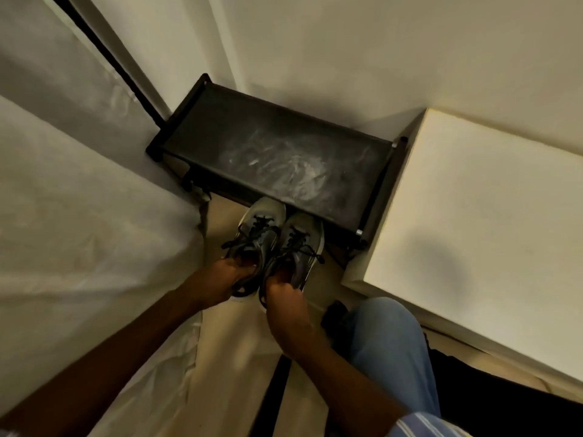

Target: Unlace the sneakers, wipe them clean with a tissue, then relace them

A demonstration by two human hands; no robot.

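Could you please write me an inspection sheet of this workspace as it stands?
Surface: pale floor; the dark shoe rack has whitish scuffs on its top shelf.
Job's things: left sneaker and right sneaker, side by side, toes at the rack's front edge, dark laces still threaded. No tissue seen.
Clutter: nothing seen.
Grippers: left hand grips the left sneaker's heel opening; right hand grips the right sneaker's.
Cables: nothing seen.
Surroundings: white sheet on the left, white cabinet top on the right, pale wall behind, the person's blue-trousered knee.
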